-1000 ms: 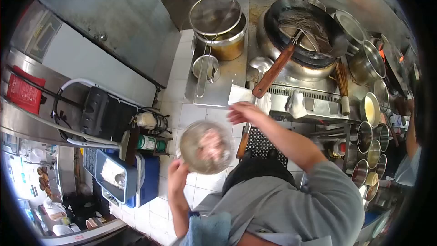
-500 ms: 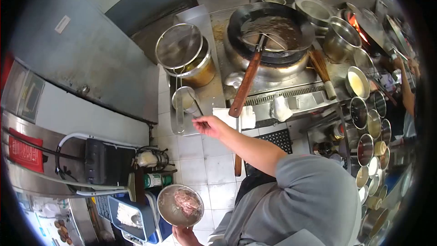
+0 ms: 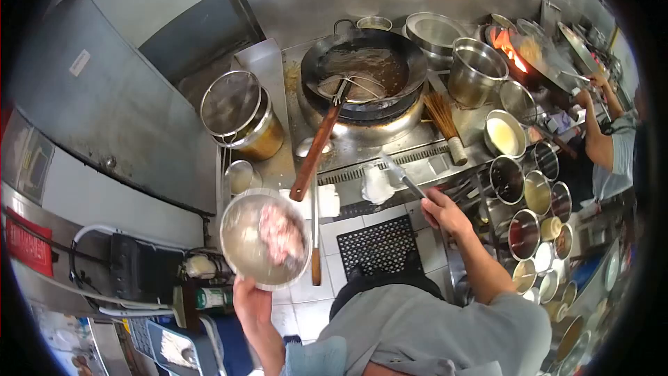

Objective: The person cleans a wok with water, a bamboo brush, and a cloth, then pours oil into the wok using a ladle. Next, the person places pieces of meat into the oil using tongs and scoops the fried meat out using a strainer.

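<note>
My left hand (image 3: pixel 252 306) grips the rim of a metal bowl (image 3: pixel 236 240), tilted toward me, with pink raw meat (image 3: pixel 282 233) inside. The bowl is slightly blurred. In my right hand (image 3: pixel 447 212) is a long metal utensil (image 3: pixel 405 177); its pale end points toward the stove, and its exact kind is unclear. Beyond the hands sits a black wok (image 3: pixel 320 56) of brown liquid. A strainer with a wooden handle (image 3: pixel 320 146) rests across it. Near the bowl's far rim stands a small container (image 3: pixel 241 177) with pale contents.
A pot (image 3: pixel 268 132) topped by a mesh strainer (image 3: pixel 232 101) stands at left. A bamboo brush (image 3: pixel 445 125) and white cloth (image 3: pixel 376 185) lie along the stove front. Several seasoning bowls line the right. Another person (image 3: pixel 605 139) works beside a flaming wok (image 3: pixel 536 73).
My left hand has raised the meat bowl toward the stove. My right hand has moved right, away from the small pale container, with the utensil in it. The view has shifted.
</note>
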### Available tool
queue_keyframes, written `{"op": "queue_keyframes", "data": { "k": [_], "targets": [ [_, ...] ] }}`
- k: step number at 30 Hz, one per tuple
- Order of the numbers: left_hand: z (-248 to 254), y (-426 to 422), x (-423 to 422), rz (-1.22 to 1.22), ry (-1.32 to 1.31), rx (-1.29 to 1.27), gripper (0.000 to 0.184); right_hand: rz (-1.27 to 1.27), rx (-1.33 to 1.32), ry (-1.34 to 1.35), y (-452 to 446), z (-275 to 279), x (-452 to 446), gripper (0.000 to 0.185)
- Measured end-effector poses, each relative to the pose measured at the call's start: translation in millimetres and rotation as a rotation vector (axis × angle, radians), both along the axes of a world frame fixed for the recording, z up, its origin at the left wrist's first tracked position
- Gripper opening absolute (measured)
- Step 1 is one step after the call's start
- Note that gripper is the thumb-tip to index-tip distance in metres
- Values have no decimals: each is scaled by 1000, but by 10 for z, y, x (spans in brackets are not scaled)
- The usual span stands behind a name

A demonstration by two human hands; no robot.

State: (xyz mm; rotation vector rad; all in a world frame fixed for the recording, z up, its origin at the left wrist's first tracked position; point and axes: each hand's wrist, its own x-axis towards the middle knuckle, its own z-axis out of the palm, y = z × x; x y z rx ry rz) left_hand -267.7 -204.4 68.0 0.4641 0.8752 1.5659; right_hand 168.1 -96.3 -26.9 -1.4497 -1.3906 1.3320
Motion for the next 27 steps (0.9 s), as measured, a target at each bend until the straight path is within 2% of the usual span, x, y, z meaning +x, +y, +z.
{"op": "queue_keyframes", "data": {
  "k": [2,3,5,7,8,9,10,11,12,15,19,20,24,27],
  "targets": [
    [38,347,467,-36,-31,-22,57,-148,521,-639,191,-380,264,30],
    [4,533,682,-82,-10,0,56,-155,271,-691,300,-411,328,31],
    [14,864,1169,-76,78,51,42,-34,83,-827,557,-1006,644,36],
    [-47,1082,1528,-49,111,67,31,-154,165,-717,510,-330,697,32],
    [-80,1131,1688,-6,137,77,28,-276,415,-645,543,-343,877,33],
    [-143,1169,1799,12,166,89,25,-203,267,-582,512,255,928,37],
    [-209,1223,1900,27,195,103,23,-171,428,-502,454,669,988,37],
    [-248,1261,1991,37,221,115,20,-85,547,-477,521,853,1131,36],
    [-257,1283,2076,59,230,135,12,33,548,-499,531,1171,1169,35],
    [-197,1341,2295,109,266,150,10,296,639,-714,576,1854,940,32],
    [-227,1491,2397,83,225,197,12,487,794,-925,897,1872,647,22],
    [-259,1552,2392,97,225,204,12,478,930,-955,960,1875,651,16],
    [-249,1816,2297,89,136,147,12,545,953,-1117,1127,2285,688,18],
    [-465,2070,2237,91,116,181,11,454,970,-981,1317,2641,725,18]
  ]
}}
